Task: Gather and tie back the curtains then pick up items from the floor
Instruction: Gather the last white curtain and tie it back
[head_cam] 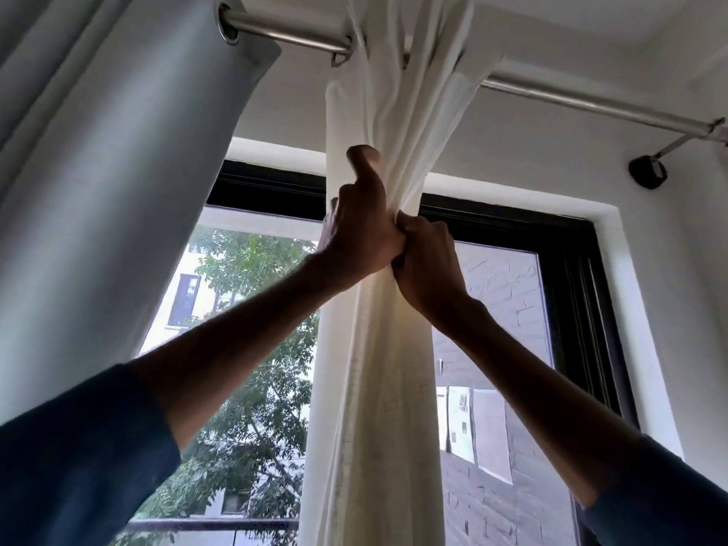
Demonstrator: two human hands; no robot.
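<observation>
A white sheer curtain (378, 388) hangs bunched into one thick column from a metal rod (291, 35) in front of the window. My left hand (360, 226) is clenched around the bunch high up, thumb pointing upward. Pressed against it from the right, my right hand (427, 266) grips the same gathered fabric just below. Above my hands the cloth fans out toward the rod. A grey-blue curtain (118, 171) hangs pushed to the left side. The floor is out of sight.
A black-framed window (571, 289) fills the middle, with trees and a brick wall outside. The rod's bracket and a round black wall mount (648, 171) sit at the upper right on the white wall.
</observation>
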